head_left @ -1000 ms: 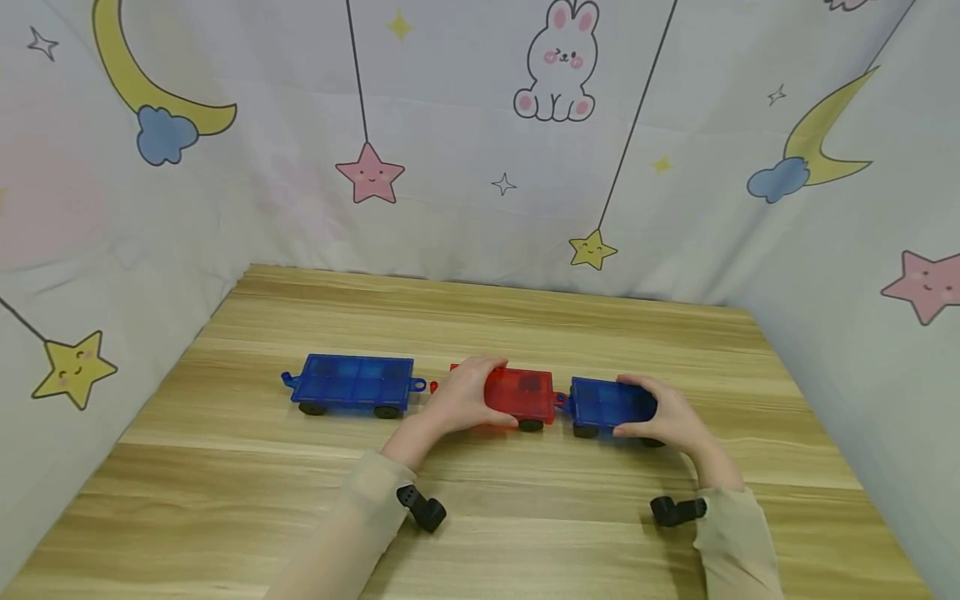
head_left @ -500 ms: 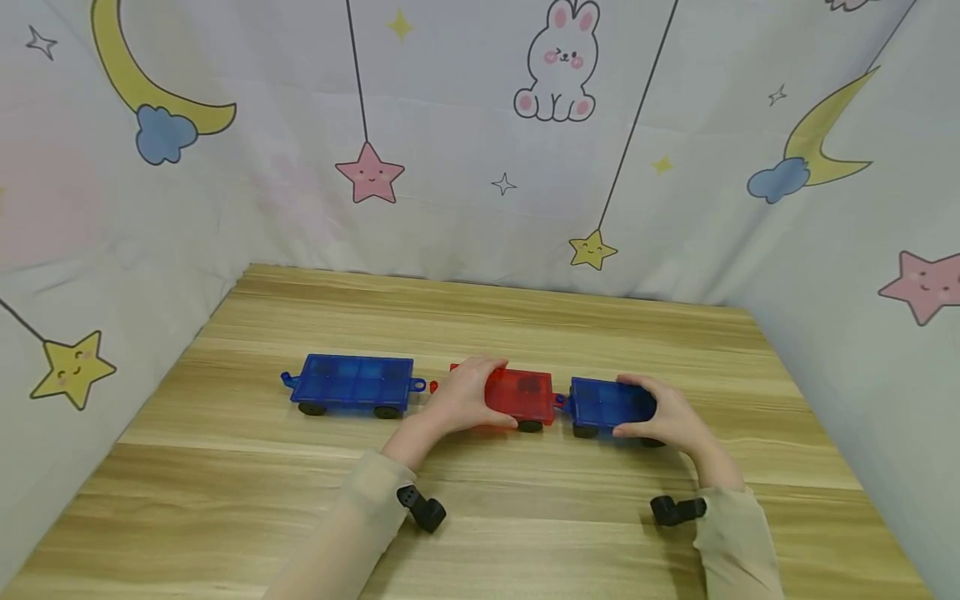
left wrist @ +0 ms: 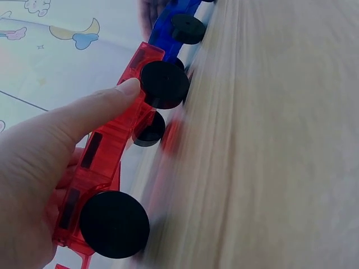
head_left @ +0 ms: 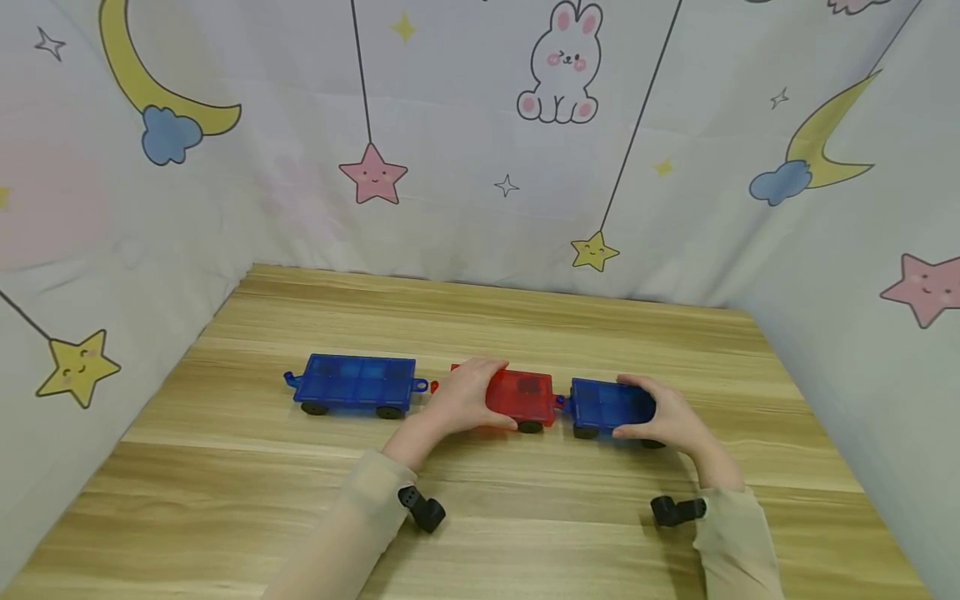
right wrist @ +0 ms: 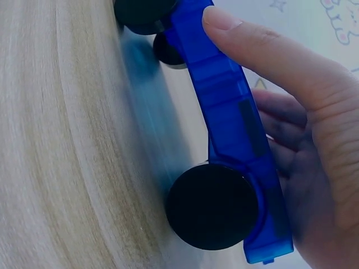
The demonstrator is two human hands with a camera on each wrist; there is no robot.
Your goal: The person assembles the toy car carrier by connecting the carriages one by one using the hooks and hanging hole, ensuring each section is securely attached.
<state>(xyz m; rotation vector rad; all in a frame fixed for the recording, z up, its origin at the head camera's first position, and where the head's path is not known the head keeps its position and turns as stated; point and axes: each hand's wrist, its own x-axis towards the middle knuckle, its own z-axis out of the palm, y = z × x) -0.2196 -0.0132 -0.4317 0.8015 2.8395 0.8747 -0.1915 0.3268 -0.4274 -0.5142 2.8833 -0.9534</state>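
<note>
Three flat toy train cars with black wheels stand in a row on the wooden table. My left hand (head_left: 467, 397) grips the translucent red car (head_left: 528, 392) in the middle, thumb along its near side (left wrist: 106, 148). The right-hand blue car (head_left: 603, 400) is held by my right hand (head_left: 667, 414), its thumb on the near side and fingers behind (right wrist: 283, 120). A small coupling (head_left: 560, 402) joins the red car to this blue car. At the left, a longer blue car (head_left: 358, 382) stands untouched; its ring (head_left: 420, 385) lies close to the red car's hook (head_left: 434, 387).
The wooden table (head_left: 525, 517) reaches back to a white cloth wall (head_left: 465, 233) printed with stars, moons and a rabbit. Cloth also rises on the left and right sides. A small black camera (head_left: 423, 510) sits at the left wrist, another black camera (head_left: 675, 510) at the right.
Both hands keep their hold and the cars stay in place. The head view has shifted very slightly.
</note>
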